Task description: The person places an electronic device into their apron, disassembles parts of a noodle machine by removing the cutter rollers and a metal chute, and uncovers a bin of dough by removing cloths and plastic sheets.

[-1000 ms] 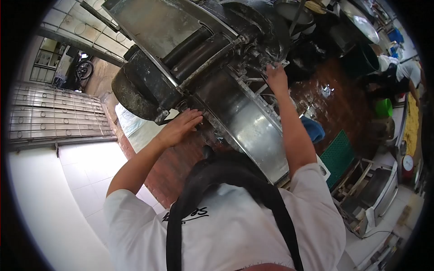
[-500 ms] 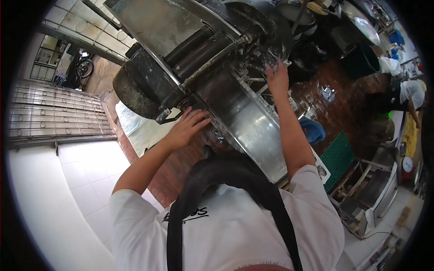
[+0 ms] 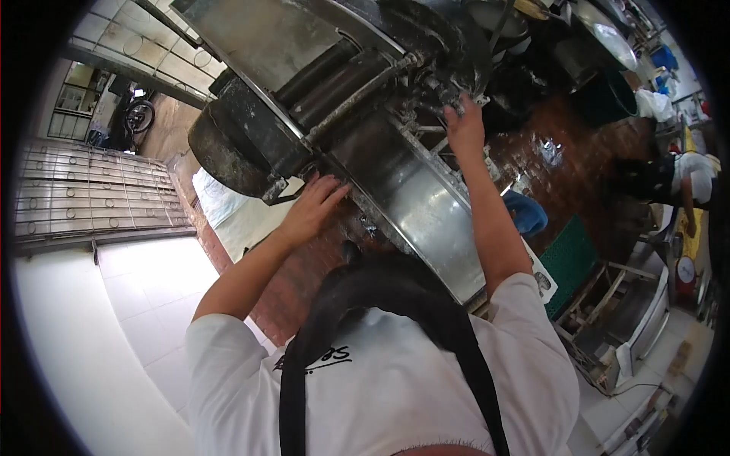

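A large dark machine with rollers (image 3: 327,87) and a sloping metal tray (image 3: 414,201) stands in front of me. My left hand (image 3: 313,207) is at the tray's left edge, below the rounded dark housing (image 3: 239,140), with its fingers apart and nothing held. My right hand (image 3: 465,128) reaches to the machine's right side, where its fingertips meet the floury metal fittings (image 3: 437,95). The thumb and a finger are apart there. Whether those fingertips press on a part is too small to tell.
At the right, a person in a white shirt (image 3: 696,173) bends over a yellow surface (image 3: 690,235). A blue cloth (image 3: 525,213), a green mat (image 3: 569,258) and a dial scale (image 3: 685,270) are nearer. A barred gate (image 3: 99,190) stands left.
My left hand has shifted slightly along the tray's edge and its fingers have spread. My right hand has stayed almost in place, its fingers opening a little. The person at the right has moved nearer.
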Motion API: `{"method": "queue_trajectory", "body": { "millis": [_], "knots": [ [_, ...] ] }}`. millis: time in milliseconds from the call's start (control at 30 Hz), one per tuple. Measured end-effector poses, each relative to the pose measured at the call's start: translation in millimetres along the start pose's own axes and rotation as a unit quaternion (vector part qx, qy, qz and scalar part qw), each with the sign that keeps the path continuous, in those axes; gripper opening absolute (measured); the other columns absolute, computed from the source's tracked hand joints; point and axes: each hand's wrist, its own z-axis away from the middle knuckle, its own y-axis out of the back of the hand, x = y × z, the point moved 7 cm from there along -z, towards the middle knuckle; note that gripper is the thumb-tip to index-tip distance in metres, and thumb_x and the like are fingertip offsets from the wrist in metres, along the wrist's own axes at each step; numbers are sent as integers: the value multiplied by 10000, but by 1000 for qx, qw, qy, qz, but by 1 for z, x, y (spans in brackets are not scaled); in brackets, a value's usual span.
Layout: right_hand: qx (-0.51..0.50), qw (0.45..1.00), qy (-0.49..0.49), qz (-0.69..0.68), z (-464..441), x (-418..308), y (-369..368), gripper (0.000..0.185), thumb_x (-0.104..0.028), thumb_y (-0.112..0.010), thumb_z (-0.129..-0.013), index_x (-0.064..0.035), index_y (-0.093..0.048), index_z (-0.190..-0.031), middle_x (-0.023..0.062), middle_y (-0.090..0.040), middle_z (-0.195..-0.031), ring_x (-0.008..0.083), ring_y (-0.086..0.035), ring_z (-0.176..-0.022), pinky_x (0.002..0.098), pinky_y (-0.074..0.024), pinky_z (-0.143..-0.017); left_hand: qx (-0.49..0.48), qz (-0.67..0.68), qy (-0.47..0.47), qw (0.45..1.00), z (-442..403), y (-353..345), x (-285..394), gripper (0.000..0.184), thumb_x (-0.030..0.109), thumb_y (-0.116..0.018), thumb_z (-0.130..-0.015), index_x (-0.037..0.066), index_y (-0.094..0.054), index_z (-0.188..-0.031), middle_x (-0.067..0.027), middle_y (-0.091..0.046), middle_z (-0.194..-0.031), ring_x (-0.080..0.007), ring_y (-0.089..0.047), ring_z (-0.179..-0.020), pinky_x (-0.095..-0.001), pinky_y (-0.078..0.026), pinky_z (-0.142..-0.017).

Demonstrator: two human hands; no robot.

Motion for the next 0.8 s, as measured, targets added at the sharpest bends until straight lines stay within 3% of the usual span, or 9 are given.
{"method": "queue_trajectory", "body": {
  "millis": [100, 200, 300, 400, 500, 600, 667, 800],
  "knots": [
    [-91, 995, 43, 7, 1, -11, -9, 429, -196, -652, -907, -123, -575, -1322, 186, -539, -1343, 378, -662, -932, 384, -550, -777, -32, 22, -61, 997, 15, 3, -7, 707, 73, -696, -707, 34, -456, -1371, -196, -470, -1350, -395, -419, -1329, -504, -303, -1162],
    [-112, 992, -43, -26, 4, 11, -21, 434, -172, -671, -885, -198, -598, -1312, 155, -597, -1268, 362, -652, -977, 403, -537, -814, -56, 19, -86, 995, 22, 4, -23, 687, 98, -695, -731, 43, -457, -1373, -206, -457, -1377, -399, -416, -1331, -499, -316, -1153],
    [-50, 995, -56, -69, 1, 10, -22, 455, -107, -670, -868, -176, -605, -1313, 121, -631, -1209, 310, -681, -937, 377, -554, -780, -70, 14, -79, 994, 15, 10, -14, 637, 143, -679, -787, 52, -457, -1377, -214, -451, -1393, -390, -412, -1338, -480, -341, -1140],
    [10, 998, -15, -53, -2, 4, -16, 411, -70, -643, -878, -164, -630, -1279, 138, -655, -1150, 303, -692, -898, 367, -557, -753, -14, 14, -68, 997, 10, 13, -1, 628, 99, -705, -784, 61, -462, -1362, -211, -503, -1324, -415, -476, -1275, -494, -399, -1090],
    [-16, 992, -71, -102, -3, 1, -11, 356, -79, -637, -889, -146, -653, -1239, 169, -675, -1087, 325, -686, -904, 391, -548, -749, -46, -18, -56, 997, 8, 8, -5, 573, 215, -657, -854, 70, -461, -1373, -205, -463, -1375, -364, -432, -1317, -456, -384, -1100],
    [-34, 987, -130, -92, -5, 10, -19, 302, -144, -639, -910, -123, -666, -1210, 188, -688, -1035, 340, -681, -903, 414, -540, -746, -122, 23, -6, 992, -15, 11, -3, 460, 200, -648, -862, 35, -536, -1276, -208, -575, -1239, -390, -553, -1166, -461, -473, -962],
    [-61, 979, -177, -79, -6, 16, -22, 293, -204, -641, -920, -107, -668, -1195, 215, -683, -1008, 360, -676, -876, 421, -536, -732, -216, -24, 67, 974, -31, -11, -11, 347, 221, -610, -883, 33, -597, -1174, -203, -634, -1101, -375, -595, -1074, -453, -476, -929],
    [-70, 977, -194, -49, -12, 46, -45, 356, -345, -590, -967, -57, -669, -1160, 222, -689, -1000, 339, -690, -844, 402, -550, -634, -418, -112, 175, 884, -52, -36, -18, 277, 243, -569, -886, 44, -673, -1049, -144, -671, -789, -379, -640, -885, -426, -472, -925]
  ]
}}
